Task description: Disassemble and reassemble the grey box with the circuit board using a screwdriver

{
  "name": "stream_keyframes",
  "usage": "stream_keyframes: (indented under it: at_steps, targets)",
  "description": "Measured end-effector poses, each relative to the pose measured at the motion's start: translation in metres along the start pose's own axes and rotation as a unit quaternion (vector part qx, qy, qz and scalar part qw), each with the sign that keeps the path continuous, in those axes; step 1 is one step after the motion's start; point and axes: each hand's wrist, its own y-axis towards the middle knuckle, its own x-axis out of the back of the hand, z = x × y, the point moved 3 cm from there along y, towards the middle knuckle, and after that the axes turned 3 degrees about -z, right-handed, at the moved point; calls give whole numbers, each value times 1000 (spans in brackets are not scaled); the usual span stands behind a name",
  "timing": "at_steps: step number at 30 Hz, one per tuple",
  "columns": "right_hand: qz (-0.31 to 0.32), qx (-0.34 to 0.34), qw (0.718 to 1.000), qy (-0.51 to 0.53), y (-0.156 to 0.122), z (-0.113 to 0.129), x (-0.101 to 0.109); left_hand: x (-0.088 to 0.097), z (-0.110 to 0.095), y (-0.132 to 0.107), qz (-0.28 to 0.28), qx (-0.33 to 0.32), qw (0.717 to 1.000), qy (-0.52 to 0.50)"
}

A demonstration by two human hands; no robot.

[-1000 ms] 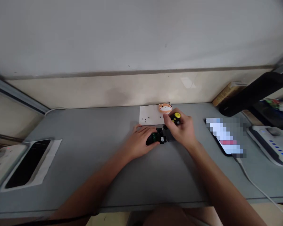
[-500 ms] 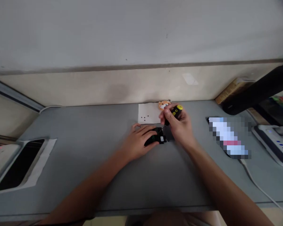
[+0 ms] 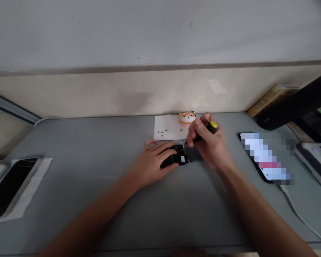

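Note:
My left hand (image 3: 153, 163) is closed around a small black electronic device (image 3: 183, 159) with a greenish circuit board and a white label, steadying it on the grey desk. A screwdriver (image 3: 213, 125) with a black and yellow handle is gripped in my right hand (image 3: 212, 146). Its shaft slants down to the left, and the tip is over or on the device; whether it touches cannot be made out. Just behind the device, a sheet of white paper (image 3: 173, 129) carries several tiny dark screws (image 3: 162, 132) and a dog-faced case (image 3: 187, 117).
On the right lie a phone (image 3: 264, 159) with a white cable (image 3: 294, 205), a power strip (image 3: 311, 157), a black cylinder (image 3: 289, 107) and a box-like block (image 3: 270, 98). Another dark-screened phone (image 3: 14, 185) rests on white paper at left. A wall (image 3: 96, 96) closes the back.
My right hand and the screwdriver have shifted slightly right, the handle tilting further over. More of the paper and another dark speck show. The left hand keeps its hold; the view has shifted a little.

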Motion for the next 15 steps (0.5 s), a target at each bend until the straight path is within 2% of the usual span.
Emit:
stream_keyframes:
  at_steps: [3, 10, 15]
  targets:
    - [-1, 27, 999, -17, 2, 0, 0, 0, 0, 0, 1, 1, 1000, 1]
    - [7, -6, 1000, 15, 2, 5, -1, 0, 1, -2, -8, -1, 1000, -1]
    - [-14, -7, 999, -31, 2, 5, 3, 1, 1, -1, 3, 5, 1000, -9]
